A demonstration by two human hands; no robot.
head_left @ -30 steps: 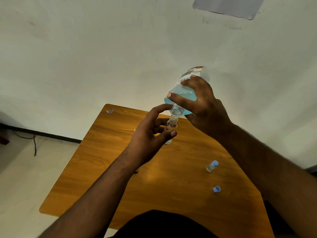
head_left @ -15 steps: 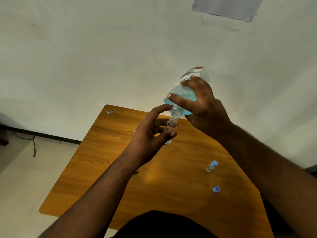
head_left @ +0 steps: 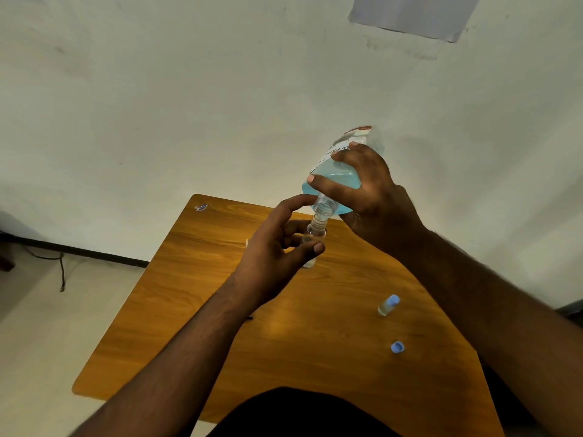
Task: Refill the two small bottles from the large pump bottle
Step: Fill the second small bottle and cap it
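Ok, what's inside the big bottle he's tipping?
Blue liquid fills the lower, neck-end part of the large bottle; the raised base end looks empty. The right hand covers part of its side, so the exact level is hidden.

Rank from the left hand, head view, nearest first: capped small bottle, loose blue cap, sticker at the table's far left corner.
From the left hand:
1. Sticker, far left corner of the table, up-left of the hand.
2. Capped small bottle, standing to the right, under the right forearm.
3. Loose blue cap, right and nearer the person.

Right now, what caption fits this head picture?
Right hand tips large bottle into small bottle held by left hand.
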